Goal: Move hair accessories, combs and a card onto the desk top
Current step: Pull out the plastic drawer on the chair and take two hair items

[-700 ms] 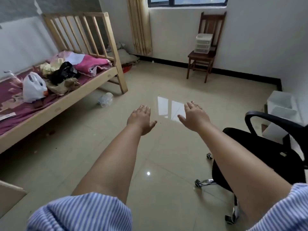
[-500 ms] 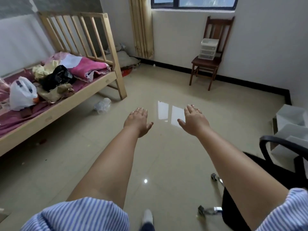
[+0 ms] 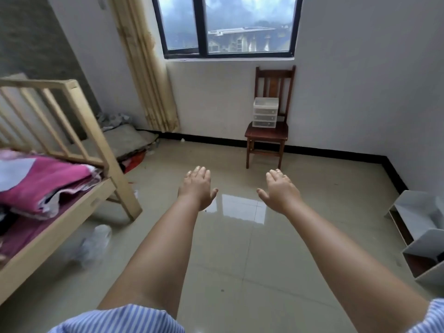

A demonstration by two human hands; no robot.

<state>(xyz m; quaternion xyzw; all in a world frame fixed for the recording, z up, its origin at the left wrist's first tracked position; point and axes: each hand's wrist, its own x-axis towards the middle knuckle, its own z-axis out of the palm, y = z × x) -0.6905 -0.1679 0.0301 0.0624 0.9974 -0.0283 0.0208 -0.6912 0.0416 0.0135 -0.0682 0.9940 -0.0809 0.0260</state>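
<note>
Both arms stretch out in front of me over the tiled floor. My left hand (image 3: 198,187) is palm down with fingers spread and holds nothing. My right hand (image 3: 278,189) is the same, empty with its thumb out. A small clear plastic drawer unit (image 3: 265,112) stands on the seat of a dark wooden chair (image 3: 266,134) against the far wall under the window, well beyond both hands. No hair accessories, combs, card or desk top show in this view.
A wooden bed frame (image 3: 72,212) with a pink blanket (image 3: 45,181) fills the left side. A crumpled plastic bag (image 3: 95,243) lies on the floor beside it. White and brown shelf boxes (image 3: 422,234) stand at the right wall. A curtain (image 3: 146,63) hangs left of the window.
The view has lifted and turned right: the window and chair are now centred, the black office chair has left the frame. Both hands stay outstretched and empty.
</note>
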